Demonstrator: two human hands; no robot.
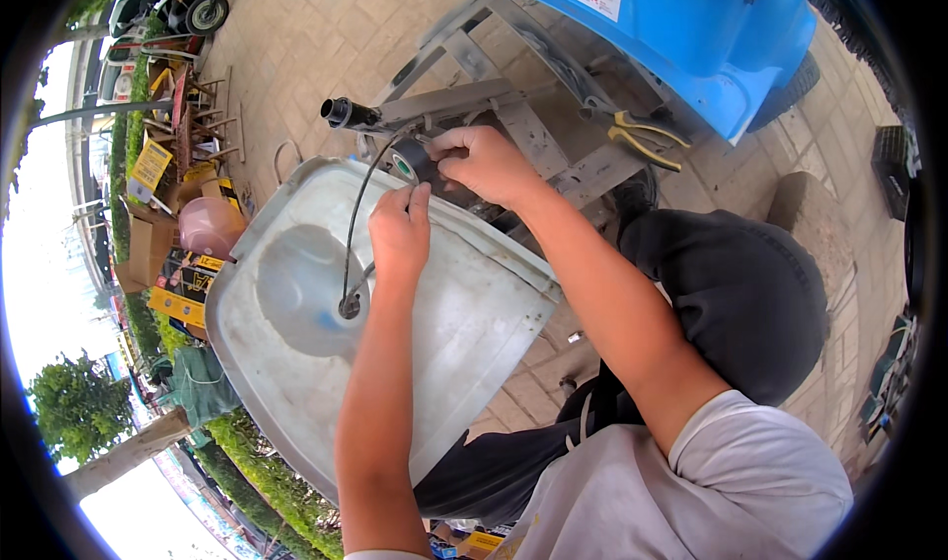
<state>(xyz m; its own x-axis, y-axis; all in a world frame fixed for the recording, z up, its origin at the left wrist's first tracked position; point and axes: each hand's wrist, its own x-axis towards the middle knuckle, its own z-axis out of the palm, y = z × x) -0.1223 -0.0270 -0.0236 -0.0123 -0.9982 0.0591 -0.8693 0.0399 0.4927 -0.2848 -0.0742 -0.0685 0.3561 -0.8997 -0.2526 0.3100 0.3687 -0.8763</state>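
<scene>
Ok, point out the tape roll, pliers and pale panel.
Tape roll (419,161): head view, dark outer side.
Pliers (623,122): head view, upper yellow handle.
Pale panel (464,303): head view, bare surface.

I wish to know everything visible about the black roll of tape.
The black roll of tape looks like plastic, wound on a pale core with green inside. It is tilted, its open face turned toward the picture's left, near the upper edge of the pale panel. The right hand holds its right side; the left hand has fingertips at its lower edge, contact unclear.
</scene>
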